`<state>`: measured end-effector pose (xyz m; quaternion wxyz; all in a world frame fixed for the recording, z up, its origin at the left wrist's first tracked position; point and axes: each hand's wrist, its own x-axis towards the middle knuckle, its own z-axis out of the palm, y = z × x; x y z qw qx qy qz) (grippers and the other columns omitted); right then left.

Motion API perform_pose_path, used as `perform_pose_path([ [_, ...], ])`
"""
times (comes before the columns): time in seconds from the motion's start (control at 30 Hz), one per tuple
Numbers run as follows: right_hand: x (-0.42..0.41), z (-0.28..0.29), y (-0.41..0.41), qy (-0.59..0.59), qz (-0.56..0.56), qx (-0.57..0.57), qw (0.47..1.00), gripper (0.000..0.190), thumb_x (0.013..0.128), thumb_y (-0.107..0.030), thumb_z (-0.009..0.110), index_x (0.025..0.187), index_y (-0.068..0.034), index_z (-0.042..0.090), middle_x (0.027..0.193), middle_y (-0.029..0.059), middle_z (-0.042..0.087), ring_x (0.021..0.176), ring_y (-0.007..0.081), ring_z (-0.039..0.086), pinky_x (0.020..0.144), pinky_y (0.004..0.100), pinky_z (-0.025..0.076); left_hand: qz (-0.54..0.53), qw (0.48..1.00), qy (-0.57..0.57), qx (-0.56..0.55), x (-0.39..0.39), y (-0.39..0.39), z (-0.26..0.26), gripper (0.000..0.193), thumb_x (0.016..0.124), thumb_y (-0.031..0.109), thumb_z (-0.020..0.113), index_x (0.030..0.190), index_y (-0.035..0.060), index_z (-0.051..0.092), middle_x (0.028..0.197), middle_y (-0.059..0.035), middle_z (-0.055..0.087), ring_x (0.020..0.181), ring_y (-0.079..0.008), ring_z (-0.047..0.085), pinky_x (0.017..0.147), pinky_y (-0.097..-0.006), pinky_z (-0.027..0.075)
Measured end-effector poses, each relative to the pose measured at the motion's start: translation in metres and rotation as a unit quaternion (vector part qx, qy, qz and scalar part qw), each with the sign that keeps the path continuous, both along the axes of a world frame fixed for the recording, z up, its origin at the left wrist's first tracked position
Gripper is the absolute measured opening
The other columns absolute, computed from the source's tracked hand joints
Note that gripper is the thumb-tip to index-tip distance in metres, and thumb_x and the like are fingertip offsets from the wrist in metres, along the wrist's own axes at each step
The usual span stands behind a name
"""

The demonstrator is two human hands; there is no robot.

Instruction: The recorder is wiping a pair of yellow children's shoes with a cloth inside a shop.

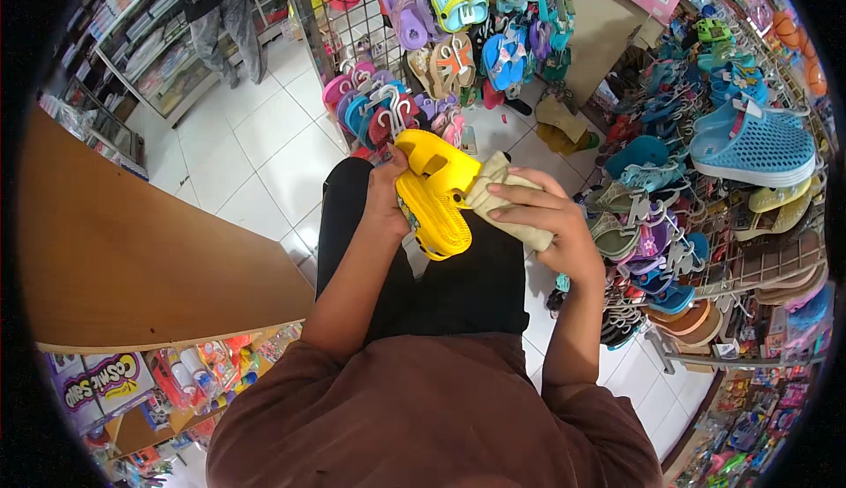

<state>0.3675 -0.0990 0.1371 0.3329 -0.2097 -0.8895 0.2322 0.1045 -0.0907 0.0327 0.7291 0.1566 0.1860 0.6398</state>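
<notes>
A pair of yellow clogs (pixel 436 214) is held up over my lap, one shoe with its sole edge towards me. My left hand (pixel 386 191) grips the pair at its left side, thumb up near the top shoe. In my right hand (pixel 545 214) is a folded beige cloth (pixel 509 200), its bunched end pressed against the right end of the upper yellow clog. Part of the cloth is covered by my fingers. Small colourful decorations show on the lower shoe's left side.
Sandals on hangers (pixel 390 115) hang from a wire rack just beyond the clogs. To my right stands a crowded shoe rack, with light-blue clogs (pixel 753 141) jutting out. A wooden panel (pixel 152 243) rises at left. A person (pixel 218 19) stands by a glass display case (pixel 158 65).
</notes>
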Motion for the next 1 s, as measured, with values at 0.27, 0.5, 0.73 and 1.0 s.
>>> perform_pose_path([
  [0.27,0.022,-0.028,-0.015,0.100,-0.237,-0.137,0.957,0.047,0.072,0.011,0.067,0.116,-0.005,0.073,0.121,0.0158,0.071,0.124,0.0310,0.060,0.107,0.0396,0.045,0.082,0.994,0.027,0.062,-0.022,0.003,0.009,0.051,0.095,0.043,0.065,0.130,0.0075,0.057,0.120,-0.0125,0.069,0.108,-0.0306,0.068,0.096,-0.0478,0.055],
  [0.5,-0.026,-0.013,0.003,0.216,-0.269,-0.031,0.938,0.041,0.076,0.008,0.062,0.115,-0.001,0.071,0.133,0.0208,0.064,0.125,0.0317,0.061,0.109,0.0406,0.043,-0.057,0.998,0.003,0.015,0.001,-0.001,-0.007,0.051,0.099,0.047,0.060,0.130,0.0068,0.058,0.117,-0.0101,0.070,0.104,-0.0271,0.070,0.093,-0.0444,0.056],
  [0.73,-0.063,0.010,0.020,0.009,-0.140,0.049,0.989,0.049,0.070,0.007,0.072,0.117,-0.008,0.071,0.134,0.0162,0.063,0.120,0.0402,0.057,0.103,0.0444,0.046,-0.095,0.994,0.009,-0.058,0.013,0.006,-0.002,0.049,0.099,0.045,0.062,0.130,0.0075,0.058,0.117,-0.0093,0.069,0.104,-0.0258,0.070,0.094,-0.0444,0.056],
  [1.0,-0.082,-0.046,0.051,0.011,-0.137,-0.084,0.987,0.059,0.066,-0.006,0.087,0.122,-0.008,0.068,0.138,0.0164,0.059,0.126,0.0371,0.054,0.104,0.0431,0.045,-0.062,0.991,0.015,-0.117,-0.010,0.019,-0.037,0.051,0.096,0.040,0.068,0.132,0.0061,0.057,0.121,-0.0101,0.068,0.106,-0.0266,0.068,0.094,-0.0441,0.055],
])
